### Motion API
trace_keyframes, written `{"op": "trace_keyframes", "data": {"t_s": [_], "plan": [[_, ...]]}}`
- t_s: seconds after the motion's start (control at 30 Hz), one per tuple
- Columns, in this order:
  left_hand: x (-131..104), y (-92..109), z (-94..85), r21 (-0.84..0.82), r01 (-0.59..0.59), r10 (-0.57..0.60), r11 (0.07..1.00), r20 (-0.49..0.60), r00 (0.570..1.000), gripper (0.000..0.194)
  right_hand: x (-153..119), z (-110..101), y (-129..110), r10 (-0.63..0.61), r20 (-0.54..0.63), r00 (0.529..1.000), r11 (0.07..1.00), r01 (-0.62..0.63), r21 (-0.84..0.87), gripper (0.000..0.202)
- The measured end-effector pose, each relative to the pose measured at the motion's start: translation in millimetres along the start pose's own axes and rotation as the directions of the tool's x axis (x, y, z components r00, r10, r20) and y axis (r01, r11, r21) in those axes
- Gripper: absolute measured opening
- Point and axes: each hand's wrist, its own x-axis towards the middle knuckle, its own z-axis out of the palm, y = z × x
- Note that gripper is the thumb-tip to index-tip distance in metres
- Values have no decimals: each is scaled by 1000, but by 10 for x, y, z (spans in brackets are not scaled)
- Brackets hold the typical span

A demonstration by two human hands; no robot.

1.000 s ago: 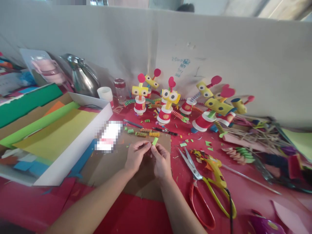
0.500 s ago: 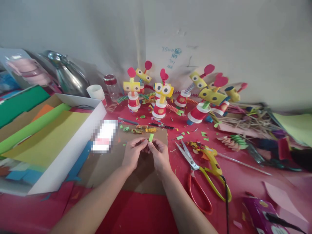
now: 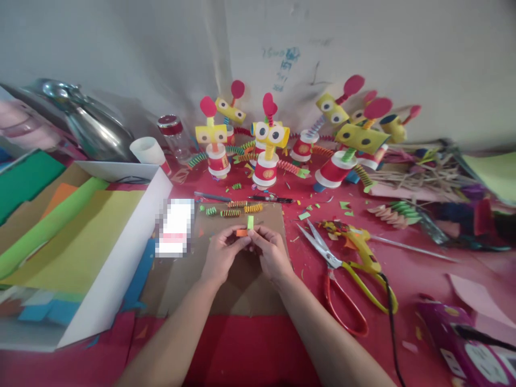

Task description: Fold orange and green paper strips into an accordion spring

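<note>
My left hand (image 3: 222, 252) and my right hand (image 3: 274, 252) meet over the brown cardboard (image 3: 177, 287), their fingertips close together. Between them are a green paper strip (image 3: 250, 222), pointing up, and an orange paper strip (image 3: 242, 233), lying sideways; the two meet at the fingertips. Both hands are closed in a pinch on the strips. Just beyond my fingers lie folded paper springs: a yellow one (image 3: 253, 208), an orange one (image 3: 237, 204) and green ones (image 3: 210, 211). Parts of the strips are hidden by the fingers.
Several paper-cup figures (image 3: 265, 169) stand at the back. Scissors (image 3: 331, 260) and a yellow glue gun (image 3: 365, 250) lie on the right, with a purple device (image 3: 455, 336) nearer. At left are a white box (image 3: 116, 258) of coloured paper, a metal jug (image 3: 94, 123) and a blurred-out white rectangle (image 3: 175, 226).
The view has shifted a little. The orange strip now shows between my fingers, and the green strip stands more upright. Both hands remain pinched together.
</note>
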Motion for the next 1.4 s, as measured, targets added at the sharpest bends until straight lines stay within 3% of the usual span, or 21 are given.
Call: {"op": "trace_keyframes", "data": {"t_s": [0.23,0.43,0.63,0.9,1.4], "plan": [[9,-22,20,87,-68,67,994,7,998,24,5,-1,-20,-5,19,1000,996,3,87,17],[114,-44,13,238,-240,252,941,-22,968,13,38,30,-33,-31,-15,999,991,33,133,20],[173,-80,-48,334,-274,286,902,13,958,22,66,17,3,4,-7,1000,984,-2,180,19],[178,31,-128,530,-477,461,701,175,870,10,66,36,2,64,2,998,973,-63,224,16],[180,25,-141,638,-540,547,549,215,809,16,86,54,15,64,24,998,975,-68,214,19]]}}
